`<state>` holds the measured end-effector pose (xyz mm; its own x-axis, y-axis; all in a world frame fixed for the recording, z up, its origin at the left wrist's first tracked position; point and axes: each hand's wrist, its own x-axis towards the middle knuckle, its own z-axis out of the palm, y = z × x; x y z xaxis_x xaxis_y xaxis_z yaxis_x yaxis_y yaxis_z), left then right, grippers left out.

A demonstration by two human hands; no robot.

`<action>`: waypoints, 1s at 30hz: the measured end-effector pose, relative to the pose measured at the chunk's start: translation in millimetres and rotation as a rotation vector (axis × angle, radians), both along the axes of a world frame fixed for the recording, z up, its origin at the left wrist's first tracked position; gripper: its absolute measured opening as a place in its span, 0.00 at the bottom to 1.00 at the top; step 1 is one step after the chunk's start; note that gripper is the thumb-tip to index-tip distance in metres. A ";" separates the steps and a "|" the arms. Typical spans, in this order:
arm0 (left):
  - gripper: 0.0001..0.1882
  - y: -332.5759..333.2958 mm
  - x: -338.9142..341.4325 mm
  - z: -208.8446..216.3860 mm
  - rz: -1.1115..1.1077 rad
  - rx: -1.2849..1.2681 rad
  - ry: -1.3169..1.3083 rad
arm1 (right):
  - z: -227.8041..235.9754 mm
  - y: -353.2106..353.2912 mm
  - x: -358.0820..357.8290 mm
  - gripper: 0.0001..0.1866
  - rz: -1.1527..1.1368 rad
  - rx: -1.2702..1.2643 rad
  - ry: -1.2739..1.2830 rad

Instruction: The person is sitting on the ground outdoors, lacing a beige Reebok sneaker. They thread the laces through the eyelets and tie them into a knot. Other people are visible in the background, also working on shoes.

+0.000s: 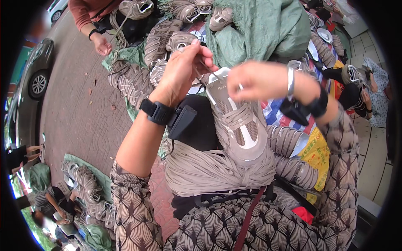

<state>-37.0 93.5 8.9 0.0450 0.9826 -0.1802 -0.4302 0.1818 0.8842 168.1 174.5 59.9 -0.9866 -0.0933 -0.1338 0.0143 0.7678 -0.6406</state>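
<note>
A grey-beige sneaker (245, 136) rests on my lap, toe toward me, with laces crossing its upper and its tongue standing up. Above its collar, my left hand (188, 67) is closed, pinching a thin grey shoelace (208, 69) that runs toward the shoe. My right hand (251, 81) is over the right side of the tongue, blurred by motion. Its fingers look curled, and what they hold, if anything, cannot be made out. A thick bundle of loose grey shoelaces (201, 169) lies across my lap beneath the shoe's toe.
Laced sneakers (293, 167) lie beside my right leg on yellow sheeting (320, 154). Further sneakers (132, 83) are heaped ahead on the left, near a big green sack (259, 29). A person's hand (101, 44) is at far left; others sit nearby. A car (31, 88) stands left.
</note>
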 end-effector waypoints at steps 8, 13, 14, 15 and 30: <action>0.21 -4.2 4.5 3.1 -0.014 -0.010 0.027 | -33.1 -39.2 30.0 0.07 -0.234 0.193 -0.182; 0.21 -9.9 6.1 4.9 -0.013 0.005 0.021 | -51.4 -34.1 23.7 0.05 -0.257 -0.062 -0.137; 0.21 -10.4 6.8 5.0 -0.007 -0.003 0.014 | -52.7 -36.9 22.7 0.05 -0.286 -0.087 -0.135; 0.21 -10.6 7.7 4.9 -0.001 -0.010 0.006 | -52.9 -40.4 21.0 0.05 -0.311 -0.090 -0.146; 0.17 -8.2 6.5 5.6 0.082 0.052 -0.067 | -69.8 -41.0 42.0 0.07 -0.608 -0.388 0.196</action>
<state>-30.5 85.4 14.6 -0.0259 0.9915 -0.1278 -0.5001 0.0979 0.8604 210.2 133.5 -9.9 -0.8817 0.4714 -0.0189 0.2221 0.3793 -0.8982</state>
